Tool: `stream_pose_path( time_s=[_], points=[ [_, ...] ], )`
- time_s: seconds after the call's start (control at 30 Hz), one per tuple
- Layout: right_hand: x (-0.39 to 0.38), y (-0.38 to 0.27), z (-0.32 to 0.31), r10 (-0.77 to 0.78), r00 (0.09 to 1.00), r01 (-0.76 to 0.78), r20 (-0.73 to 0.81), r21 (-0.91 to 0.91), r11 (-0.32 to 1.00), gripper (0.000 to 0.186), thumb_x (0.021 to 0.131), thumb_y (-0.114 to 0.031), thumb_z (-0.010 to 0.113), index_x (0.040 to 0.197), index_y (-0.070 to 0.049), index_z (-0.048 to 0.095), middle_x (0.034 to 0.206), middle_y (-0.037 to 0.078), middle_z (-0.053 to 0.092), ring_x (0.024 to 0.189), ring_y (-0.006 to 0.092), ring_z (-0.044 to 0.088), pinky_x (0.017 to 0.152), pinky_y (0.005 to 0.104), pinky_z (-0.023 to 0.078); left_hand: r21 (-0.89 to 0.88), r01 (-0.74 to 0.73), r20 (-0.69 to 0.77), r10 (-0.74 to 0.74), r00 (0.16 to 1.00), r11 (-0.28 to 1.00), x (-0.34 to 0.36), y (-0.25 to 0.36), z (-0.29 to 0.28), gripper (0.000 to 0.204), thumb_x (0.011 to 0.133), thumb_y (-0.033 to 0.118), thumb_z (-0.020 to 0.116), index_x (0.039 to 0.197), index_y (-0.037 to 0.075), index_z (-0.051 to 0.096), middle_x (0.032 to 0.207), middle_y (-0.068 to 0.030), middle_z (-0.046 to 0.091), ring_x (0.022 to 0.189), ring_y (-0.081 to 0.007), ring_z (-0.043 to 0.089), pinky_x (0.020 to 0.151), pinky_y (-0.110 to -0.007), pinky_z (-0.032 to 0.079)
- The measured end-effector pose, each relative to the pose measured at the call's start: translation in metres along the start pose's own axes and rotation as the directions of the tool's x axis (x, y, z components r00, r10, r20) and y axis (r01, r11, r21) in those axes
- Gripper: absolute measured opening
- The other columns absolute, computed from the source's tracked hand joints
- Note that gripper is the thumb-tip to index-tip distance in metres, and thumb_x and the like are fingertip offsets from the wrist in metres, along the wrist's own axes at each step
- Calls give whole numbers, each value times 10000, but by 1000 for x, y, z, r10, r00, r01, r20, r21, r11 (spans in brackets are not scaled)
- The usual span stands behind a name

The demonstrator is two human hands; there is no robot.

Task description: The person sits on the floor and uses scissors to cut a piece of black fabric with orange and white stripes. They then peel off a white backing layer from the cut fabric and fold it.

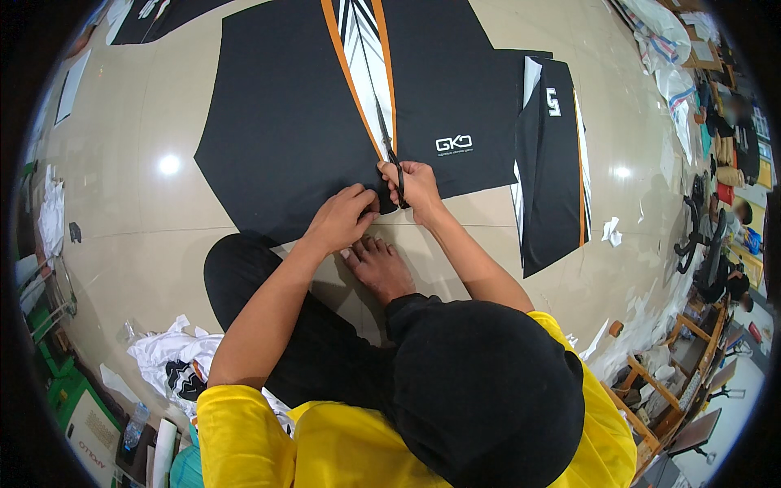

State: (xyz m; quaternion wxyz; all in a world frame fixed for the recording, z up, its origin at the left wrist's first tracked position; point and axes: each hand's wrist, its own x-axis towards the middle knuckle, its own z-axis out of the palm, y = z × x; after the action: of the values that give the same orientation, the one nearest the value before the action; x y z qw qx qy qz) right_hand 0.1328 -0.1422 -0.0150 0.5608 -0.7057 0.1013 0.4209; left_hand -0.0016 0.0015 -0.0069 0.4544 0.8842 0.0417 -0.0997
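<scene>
beyond curled left hand (343, 218), grip unclear, black fabric (281, 122); right hand (419, 191) grasps scissors (400, 190) at near edge.

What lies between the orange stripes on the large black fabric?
In the head view: a white, black-streaked band, and the scissors' blades toward its narrow end.

A glossy beige tiled floor (146, 199) spreads across most of the space, crossed by thin seams. It mirrors the lighting as two bright spots: a left reflection (169, 164) and a smaller right reflection (622, 172). At the near left sits a green case (77, 407) with a pale panel, a clear bottle (136, 427) and a white roll (163, 451) near it. Wooden framework (656, 385) runs along the near right, surrounded by clutter. At the far right, white sacks (661, 32) slump near a cardboard box (704, 53).
</scene>
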Motion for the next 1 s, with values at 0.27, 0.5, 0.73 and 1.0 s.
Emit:
stream_pose_path(
  time_s=[0.27,0.5,0.73,1.0],
  points=[
    [4,1,1,-2,1000,2,11,14,1000,336,877,-297,813,742,-47,635,639,19,601,470,94,551,441,242,433,11,14,9,-14,1000,1000,0,1,-1,132,898,124,698,1005,80,635,991,-101,605,980,-330,634,880,-447,519],
    [6,4,0,-6,1000,5,29,31,1000,325,874,-285,815,751,-38,642,645,27,607,475,98,557,440,244,439,17,-33,7,32,999,999,0,-1,-1,147,909,91,692,1043,55,642,1003,-119,590,950,-330,635,830,-441,520],
    [7,-8,4,3,1000,-3,14,14,1000,347,879,-313,813,755,-37,643,649,25,604,483,95,559,449,246,444,9,-17,17,17,1000,1000,0,-1,-1,150,910,97,694,1043,52,643,1009,-118,593,954,-326,635,842,-436,523],
    [13,-18,6,-7,1000,6,25,19,1000,337,879,-307,812,763,-34,651,656,21,607,490,90,555,464,238,439,17,-7,14,7,1000,1000,0,1,-2,145,921,126,690,1042,60,649,1007,-115,593,952,-320,637,845,-435,525]
  ],
)
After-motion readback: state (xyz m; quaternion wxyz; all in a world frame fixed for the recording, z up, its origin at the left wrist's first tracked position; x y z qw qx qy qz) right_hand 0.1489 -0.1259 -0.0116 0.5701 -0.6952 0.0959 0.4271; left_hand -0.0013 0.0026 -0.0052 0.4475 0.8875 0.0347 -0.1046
